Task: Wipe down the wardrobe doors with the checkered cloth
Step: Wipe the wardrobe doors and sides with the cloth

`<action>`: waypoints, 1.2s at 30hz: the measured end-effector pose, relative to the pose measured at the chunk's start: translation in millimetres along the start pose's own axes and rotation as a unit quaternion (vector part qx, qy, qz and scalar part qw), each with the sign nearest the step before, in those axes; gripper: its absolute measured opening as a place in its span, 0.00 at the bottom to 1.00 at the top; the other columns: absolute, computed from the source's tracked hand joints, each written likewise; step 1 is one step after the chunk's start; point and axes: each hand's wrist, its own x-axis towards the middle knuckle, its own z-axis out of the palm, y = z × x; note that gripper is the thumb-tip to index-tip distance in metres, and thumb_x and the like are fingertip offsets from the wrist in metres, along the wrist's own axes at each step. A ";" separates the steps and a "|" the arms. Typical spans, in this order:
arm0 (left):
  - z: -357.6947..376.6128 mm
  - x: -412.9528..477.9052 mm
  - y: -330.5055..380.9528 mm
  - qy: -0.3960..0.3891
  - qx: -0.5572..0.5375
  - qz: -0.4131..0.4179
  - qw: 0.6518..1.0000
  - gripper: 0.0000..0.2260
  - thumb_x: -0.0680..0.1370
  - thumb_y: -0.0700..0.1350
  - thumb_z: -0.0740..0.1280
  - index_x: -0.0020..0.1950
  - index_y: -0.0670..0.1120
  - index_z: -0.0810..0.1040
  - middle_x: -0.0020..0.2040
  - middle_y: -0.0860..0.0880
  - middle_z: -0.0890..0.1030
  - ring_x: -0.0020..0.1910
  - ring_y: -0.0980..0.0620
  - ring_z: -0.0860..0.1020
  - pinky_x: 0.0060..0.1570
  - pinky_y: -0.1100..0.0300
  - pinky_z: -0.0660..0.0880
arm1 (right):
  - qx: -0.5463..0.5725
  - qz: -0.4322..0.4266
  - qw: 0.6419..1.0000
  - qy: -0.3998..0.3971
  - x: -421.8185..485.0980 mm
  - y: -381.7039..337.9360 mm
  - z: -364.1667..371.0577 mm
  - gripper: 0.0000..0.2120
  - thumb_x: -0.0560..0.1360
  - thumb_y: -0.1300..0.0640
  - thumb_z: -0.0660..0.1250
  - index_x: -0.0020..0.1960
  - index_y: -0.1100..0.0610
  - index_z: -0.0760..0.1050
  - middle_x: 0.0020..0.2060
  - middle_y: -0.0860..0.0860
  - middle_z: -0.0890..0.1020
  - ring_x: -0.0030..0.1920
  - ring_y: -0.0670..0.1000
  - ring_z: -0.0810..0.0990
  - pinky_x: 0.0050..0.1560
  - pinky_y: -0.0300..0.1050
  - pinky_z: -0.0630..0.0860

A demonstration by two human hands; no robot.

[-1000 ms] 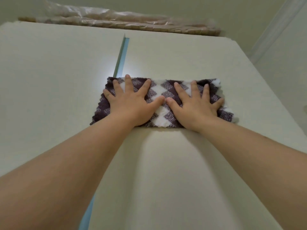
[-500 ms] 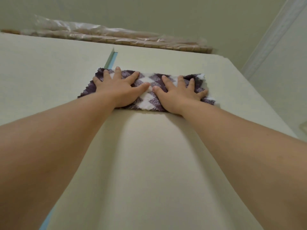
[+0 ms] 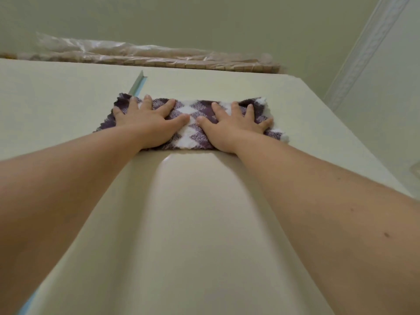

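My left hand [image 3: 145, 123] and right hand [image 3: 234, 127], grip spread flat, press the checkered cloth [image 3: 189, 130] against the wardrobe door [image 3: 204, 223] just under its top edge; I judge the wiping underway, with the door's lower stretch left.

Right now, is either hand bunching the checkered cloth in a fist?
No, the left hand and right hand both lie flat with fingers spread, pressing the checkered cloth against the wardrobe door.
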 end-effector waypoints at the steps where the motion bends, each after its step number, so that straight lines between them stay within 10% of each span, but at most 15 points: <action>1: 0.2 -0.8 2.5 0.000 0.001 0.001 1.000 0.31 0.71 0.73 0.44 0.73 0.66 0.46 0.77 0.48 0.46 0.75 0.44 0.42 0.69 0.38 0.41 | -0.001 0.001 1.000 0.000 -0.7 3.1 -0.4 0.31 0.75 0.31 0.42 0.75 0.40 0.45 0.76 0.51 0.44 0.74 0.60 0.38 0.66 0.72 0.38; 36: 13.4 -28.7 138.4 -0.029 -0.034 0.105 0.993 0.32 0.72 0.72 0.45 0.74 0.63 0.46 0.77 0.47 0.42 0.74 0.42 0.39 0.68 0.38 0.38 | -0.015 0.105 0.994 -0.012 -27.0 140.8 -20.7 0.31 0.75 0.31 0.42 0.74 0.38 0.43 0.76 0.47 0.43 0.75 0.55 0.39 0.68 0.69 0.39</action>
